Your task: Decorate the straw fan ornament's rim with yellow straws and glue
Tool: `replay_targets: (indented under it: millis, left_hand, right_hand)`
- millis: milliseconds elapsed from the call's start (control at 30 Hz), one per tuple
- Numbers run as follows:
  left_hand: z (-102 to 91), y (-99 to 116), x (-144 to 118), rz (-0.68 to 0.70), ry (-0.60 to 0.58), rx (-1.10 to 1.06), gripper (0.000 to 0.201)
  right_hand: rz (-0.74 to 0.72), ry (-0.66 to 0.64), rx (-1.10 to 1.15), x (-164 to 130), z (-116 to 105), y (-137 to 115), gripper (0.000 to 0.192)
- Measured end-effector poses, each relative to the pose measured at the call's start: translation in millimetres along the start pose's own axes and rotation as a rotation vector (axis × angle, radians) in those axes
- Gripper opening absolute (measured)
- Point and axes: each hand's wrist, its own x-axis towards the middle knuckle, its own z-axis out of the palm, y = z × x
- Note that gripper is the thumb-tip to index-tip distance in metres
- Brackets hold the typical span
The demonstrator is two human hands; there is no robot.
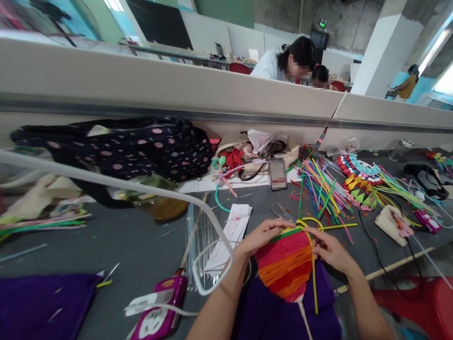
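A round hand fan, banded in green, pink, orange and red, lies over a purple cloth with its pale handle pointing down toward me. My left hand is closed on its upper left edge, fingers along the green band. On the upper right edge my right hand pinches a yellow pipe cleaner against the rim. That pipe cleaner curves over the top and hangs down the right side. Another yellow strip sticks out beyond my right fingers. Scissors lie just behind the fan.
Many coloured pipe cleaners are heaped behind my right hand. A white tube arches across the left. A purple glue-gun-like device, printed paper, an amber jar and a dark spotted bag surround the workspace. A low partition stands behind.
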Motion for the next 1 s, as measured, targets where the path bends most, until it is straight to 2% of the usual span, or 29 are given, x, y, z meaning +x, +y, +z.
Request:
replay_targets:
  millis: [133, 433, 667, 1000]
  left_hand:
    - [-0.8, 2, 2, 0.011, -0.037, 0.023, 0.036]
    - [0.9, 7, 1, 0.05, -0.04, 0.06, 0.033]
    - [-1.4, -1, -1, 0.011, 0.011, 0.019, 0.034]
    - [-0.4, -5, -1, -0.14, 0.093, -0.121, 0.035]
  right_hand:
    - [0.005, -0.004, 0.004, -1, 1, 1, 0.061]
    - [0.006, -0.004, 0.031, -2, 3, 1, 0.06]
    - [0.012, 0.015, 0.072, -3, 3, 6, 0.058]
    - [0.0, 0.044, 0.08, -5, 4, 9, 0.056]
